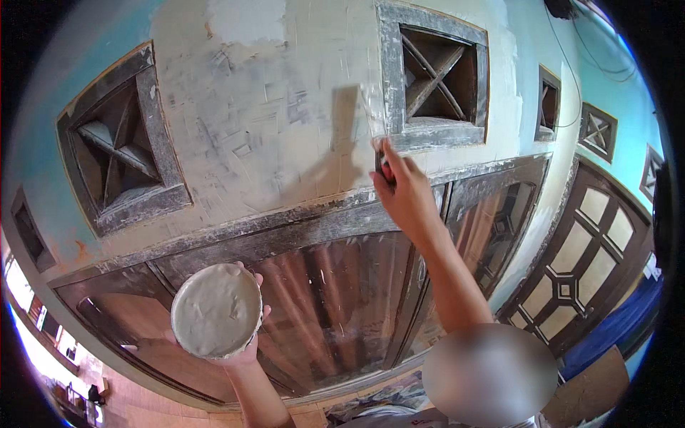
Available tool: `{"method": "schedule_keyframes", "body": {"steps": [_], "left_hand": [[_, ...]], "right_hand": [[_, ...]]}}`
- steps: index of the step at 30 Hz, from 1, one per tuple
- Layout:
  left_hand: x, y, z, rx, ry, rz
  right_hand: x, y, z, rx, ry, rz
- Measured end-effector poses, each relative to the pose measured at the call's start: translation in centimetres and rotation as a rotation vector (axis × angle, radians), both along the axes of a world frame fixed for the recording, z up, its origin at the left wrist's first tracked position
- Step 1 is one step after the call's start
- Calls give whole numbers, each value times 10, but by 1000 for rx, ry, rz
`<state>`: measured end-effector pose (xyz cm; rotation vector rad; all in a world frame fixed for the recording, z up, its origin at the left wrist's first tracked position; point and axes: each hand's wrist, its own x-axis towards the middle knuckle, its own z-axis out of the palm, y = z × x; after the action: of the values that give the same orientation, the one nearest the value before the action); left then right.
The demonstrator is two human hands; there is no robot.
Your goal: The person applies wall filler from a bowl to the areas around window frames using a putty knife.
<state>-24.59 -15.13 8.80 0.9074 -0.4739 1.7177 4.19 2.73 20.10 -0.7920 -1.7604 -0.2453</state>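
Right hand [401,187] raised to the lower left corner of the square grey-framed wall vent with crossed wooden slats [434,75], fingers closed together around a small dark-handled tool [382,168], likely a putty knife, its pale blade [371,114] angled up against the patchy grey-white plastered wall [285,100]. Left hand [239,349] well below and to the left of that vent, cupped under a round shallow bowl of smooth grey-white filler paste [217,309], fingers wrapped up around its rim, bowl tipped toward the camera. Risky in a few ways, by the look of it: with the bowl tilted like that, a sag of the wrist could slide paste out over the brown glazed wooden door leaves [335,299] beneath; a heavy stroke near the vent's frame could smear filler onto the grey trim or into the slats; a stretched reach with a loose grip could drop the tool. No packages, labels or signs anywhere in view; only a second matching vent [121,143] far left of the first, smaller ones [548,105] to its right along the turquoise wall [621,93], a thin dark cable [571,71] hanging right of it, and a brown panelled double door with pale panes [585,257] lower right
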Motion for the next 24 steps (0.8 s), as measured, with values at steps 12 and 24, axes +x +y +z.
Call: {"method": "schedule_keyframes", "body": {"steps": [12,24], "left_hand": [[-1,2,-9,-14,15,40],[8,3,-9,-30,-5,-6]], "right_hand": [[6,3,-104,0,-14,-19],[-3,13,-93,-69,-90,-53]]}}
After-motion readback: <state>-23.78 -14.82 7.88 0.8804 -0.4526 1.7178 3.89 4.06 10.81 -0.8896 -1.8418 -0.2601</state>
